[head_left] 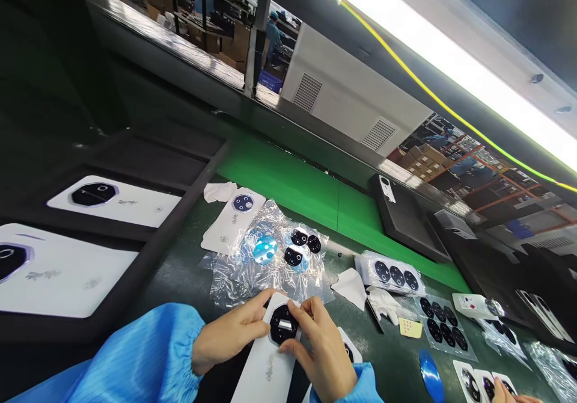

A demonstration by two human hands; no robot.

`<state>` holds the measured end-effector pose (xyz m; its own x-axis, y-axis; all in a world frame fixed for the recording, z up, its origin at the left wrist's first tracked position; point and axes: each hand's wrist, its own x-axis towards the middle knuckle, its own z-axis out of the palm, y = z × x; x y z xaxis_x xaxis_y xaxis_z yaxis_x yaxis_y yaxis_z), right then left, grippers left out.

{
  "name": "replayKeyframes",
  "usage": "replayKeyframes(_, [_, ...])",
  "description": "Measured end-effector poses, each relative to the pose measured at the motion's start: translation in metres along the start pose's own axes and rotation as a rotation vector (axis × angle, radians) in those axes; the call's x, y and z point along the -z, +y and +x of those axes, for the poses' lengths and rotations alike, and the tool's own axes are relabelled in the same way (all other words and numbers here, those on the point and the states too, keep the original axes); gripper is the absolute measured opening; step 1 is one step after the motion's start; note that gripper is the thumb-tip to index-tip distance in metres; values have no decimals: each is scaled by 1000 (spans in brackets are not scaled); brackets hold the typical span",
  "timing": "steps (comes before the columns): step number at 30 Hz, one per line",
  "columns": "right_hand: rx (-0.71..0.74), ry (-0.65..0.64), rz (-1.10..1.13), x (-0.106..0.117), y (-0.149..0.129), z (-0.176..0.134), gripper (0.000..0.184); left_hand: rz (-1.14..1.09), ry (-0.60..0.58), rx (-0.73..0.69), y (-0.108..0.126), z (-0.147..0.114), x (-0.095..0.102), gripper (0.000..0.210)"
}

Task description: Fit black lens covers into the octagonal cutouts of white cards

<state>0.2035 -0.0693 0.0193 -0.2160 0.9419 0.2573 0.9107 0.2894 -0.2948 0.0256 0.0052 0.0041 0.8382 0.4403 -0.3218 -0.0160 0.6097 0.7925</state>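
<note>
A white phone back cover (262, 376) with a black camera lens plate (280, 323) at its top end lies tilted before me, its lower end cut off by the frame. My left hand (234, 334) grips the cover's upper left edge, thumb beside the plate. At the plate's right side, my right hand (321, 346) has its thumb and fingers closed on the plate's edge. Partly hidden behind my right hand is another white cover (350, 344). Just beyond my hands are clear plastic bags (234, 279) bearing loose black lens plates (294, 257) and a blue film disc (265, 249).
Black trays with white covers (130, 204) stand at left. Rightward lie a stack of bagged plates (392, 275), white cloth (351, 287), a yellow note (410, 328), a white bottle (471, 305) and a blue disc (431, 374). Another person's hand (505, 393) is at lower right.
</note>
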Motion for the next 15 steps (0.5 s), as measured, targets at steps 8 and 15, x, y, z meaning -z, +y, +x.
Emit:
replayKeyframes(8, [35,-38,1,4,-2,4,56,183,101,-41,-5,-3,3,60])
replayKeyframes(15, [-29,-5,62,0,-3,1,57,241,133,-39,-6,-1,1,57])
